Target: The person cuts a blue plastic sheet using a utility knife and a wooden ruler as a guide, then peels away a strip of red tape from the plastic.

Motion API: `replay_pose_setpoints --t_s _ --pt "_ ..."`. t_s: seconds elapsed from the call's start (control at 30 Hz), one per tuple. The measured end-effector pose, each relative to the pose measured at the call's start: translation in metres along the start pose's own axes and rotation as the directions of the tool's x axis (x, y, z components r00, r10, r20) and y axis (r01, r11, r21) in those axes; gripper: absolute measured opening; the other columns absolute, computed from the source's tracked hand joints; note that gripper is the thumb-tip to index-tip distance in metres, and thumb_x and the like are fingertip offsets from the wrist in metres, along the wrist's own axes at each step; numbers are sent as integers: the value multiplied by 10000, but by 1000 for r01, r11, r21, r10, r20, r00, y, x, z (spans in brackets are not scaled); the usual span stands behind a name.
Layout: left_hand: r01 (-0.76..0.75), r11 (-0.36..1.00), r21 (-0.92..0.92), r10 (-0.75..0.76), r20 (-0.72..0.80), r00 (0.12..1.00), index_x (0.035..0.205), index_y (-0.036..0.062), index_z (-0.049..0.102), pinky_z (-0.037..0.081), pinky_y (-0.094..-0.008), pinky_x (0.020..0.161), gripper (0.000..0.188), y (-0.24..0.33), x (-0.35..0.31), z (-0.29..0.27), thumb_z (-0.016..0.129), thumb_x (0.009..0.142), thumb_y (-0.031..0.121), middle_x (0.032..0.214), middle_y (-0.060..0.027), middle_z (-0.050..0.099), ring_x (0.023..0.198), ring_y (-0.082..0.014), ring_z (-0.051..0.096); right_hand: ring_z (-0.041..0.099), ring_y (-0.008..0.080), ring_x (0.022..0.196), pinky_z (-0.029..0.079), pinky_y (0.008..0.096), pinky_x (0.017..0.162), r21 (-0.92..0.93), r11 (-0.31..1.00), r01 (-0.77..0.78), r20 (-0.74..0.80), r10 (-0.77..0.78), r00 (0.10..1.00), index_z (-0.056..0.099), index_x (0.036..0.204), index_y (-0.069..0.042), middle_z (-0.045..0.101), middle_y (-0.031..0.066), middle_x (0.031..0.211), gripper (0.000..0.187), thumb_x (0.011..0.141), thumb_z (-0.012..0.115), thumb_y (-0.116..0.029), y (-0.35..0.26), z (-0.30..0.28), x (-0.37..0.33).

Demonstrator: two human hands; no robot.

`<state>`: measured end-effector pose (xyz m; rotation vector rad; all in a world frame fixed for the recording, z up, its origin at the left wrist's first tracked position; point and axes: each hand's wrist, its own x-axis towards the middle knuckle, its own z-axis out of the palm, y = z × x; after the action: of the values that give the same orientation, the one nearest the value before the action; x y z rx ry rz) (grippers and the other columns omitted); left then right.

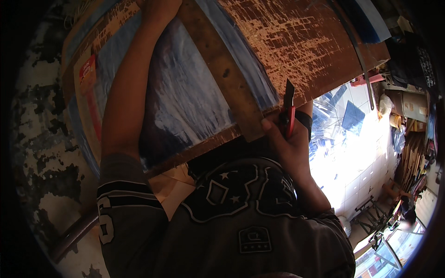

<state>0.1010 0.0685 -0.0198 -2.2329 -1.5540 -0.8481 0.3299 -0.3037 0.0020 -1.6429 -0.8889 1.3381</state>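
A long flat brown straightedge lies slantwise over a shiny, blue-and-white streaked sheet. The sheet rests on a brown board scored with many pale cuts. My left hand is at the far end of the straightedge, its fingers cut off by the upper picture edge. At the near end, my right hand grips a red-handled utility knife, its dark blade pointing up and away. The thumb of that hand touches the straightedge's near corner.
A thin metal strip hangs over the board's right side, near a blue sheet stack. Scraps of clear sheet litter the bright tiled floor. Shelved materials stand far right; a peeling wall is at left.
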Motion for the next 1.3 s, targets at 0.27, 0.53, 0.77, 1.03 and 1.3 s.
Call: replay_pose_setpoints --t_s 0.27,0.53,0.77,1.03,1.3 --pt "-18 1000 -14 18 -13 1000 1082 87 589 375 -587 1012 194 -1 0 -2 622 965 239 1088 -173 621 1121 -385 583 531 53 736 426 249 679 12 999 -45 14 44 999 696 1031 -10 620 -34 792 253 992 745 -255 -1 -2 1" --pt "17 999 -44 -18 -14 1000 1083 85 593 363 -589 1046 201 4 0 -6 630 953 233 1096 -174 628 1133 -387 581 536 65 723 434 261 676 -59 998 2 -37 -4 999 702 1031 -8 613 -14 770 254 976 748 -252 2 0 3" --pt "-128 985 -119 119 -85 989 1149 153 664 439 -607 957 257 -30 7 17 627 984 347 1062 -123 718 1009 -346 690 538 64 741 438 257 696 -57 998 13 -40 -15 999 703 1031 -11 622 -13 781 248 979 746 -250 3 3 2" --pt "-12 997 -75 10 -21 1000 1111 143 649 438 -597 968 216 -13 -1 13 636 970 306 1056 -117 704 1061 -369 658 577 79 793 463 268 739 -69 997 21 -31 -23 999 700 1045 3 661 7 839 253 991 732 -242 -3 1 2" --pt "-16 997 -82 13 -42 999 1113 131 641 414 -573 1000 218 -11 -3 10 644 971 296 1122 -114 673 1105 -345 641 578 78 786 464 264 733 -35 999 27 -16 -27 999 697 1051 2 663 8 843 233 997 721 -223 3 0 3"
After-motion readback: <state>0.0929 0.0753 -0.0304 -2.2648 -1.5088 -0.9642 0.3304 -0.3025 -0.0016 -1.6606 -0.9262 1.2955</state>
